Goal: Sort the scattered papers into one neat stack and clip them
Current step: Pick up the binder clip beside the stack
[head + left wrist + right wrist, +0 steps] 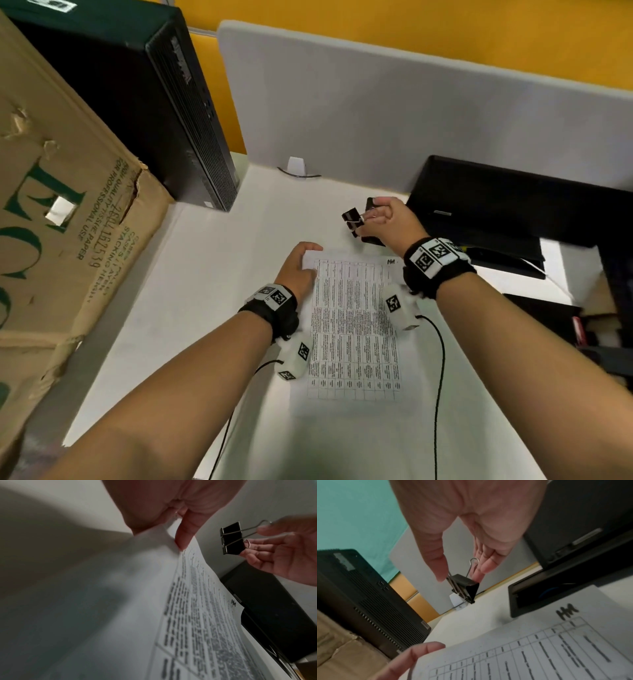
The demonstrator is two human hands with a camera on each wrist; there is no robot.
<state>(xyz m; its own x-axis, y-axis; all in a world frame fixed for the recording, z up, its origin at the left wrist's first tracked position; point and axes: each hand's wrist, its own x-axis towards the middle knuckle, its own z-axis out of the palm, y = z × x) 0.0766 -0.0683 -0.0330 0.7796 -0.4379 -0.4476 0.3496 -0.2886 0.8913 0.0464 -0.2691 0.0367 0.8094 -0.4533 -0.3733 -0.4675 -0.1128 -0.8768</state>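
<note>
The fingers of the right hand (pixel 385 219) pinch the wire handles of a black metal binder clip (pixel 352 219), held in the air just beyond the far edge of the papers; the clip's mouth looks closed, though the views are blurred. The left hand (pixel 299 269) curls thumb and finger round the far left corner of the white printed paper stack (pixel 352 329), lifting that corner slightly off the white worktop (pixel 191 274).

Stacking appears done; clipping is the step in hand. The next move likely calls for squeezing the handles to open the mouth, then sliding it over the raised far edge while the left hand keeps the sheets aligned.

For room: the brown cardboard box (pixel 61 212) and black computer tower (pixel 144 113) crowd the worktop's left far corner, the grey partition panel (pixel 394 113) closes the far edge, and a black tray (pixel 507 212) sits close on the right. Bare worktop lies left of the stack.
</note>
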